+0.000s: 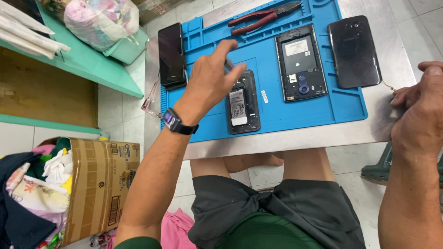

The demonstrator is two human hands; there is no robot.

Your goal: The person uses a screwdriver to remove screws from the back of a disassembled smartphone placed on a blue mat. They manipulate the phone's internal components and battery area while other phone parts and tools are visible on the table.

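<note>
My left hand (210, 83), with a watch on its wrist, hovers over the blue work mat (323, 108). Its thumb and fingers pinch a thin grey tool (228, 63), which is blurred. Just under it lies an opened phone (243, 105) with its battery showing. A second opened phone frame (301, 62) lies further right on the mat, and a black back cover (354, 50) lies beside that. My right hand (422, 108) rests at the right edge of the metal table (295, 138) with its fingers curled. A thin wire (387, 85) lies near its knuckles.
Red-handled pliers (263, 18) lie at the mat's far edge and a black phone (171, 55) at its left side. Glasses (152, 99) hang off the table's left edge. A cardboard box (99, 184) of clothes stands on the floor to the left, and a plastic bag (101, 20) sits on a green shelf.
</note>
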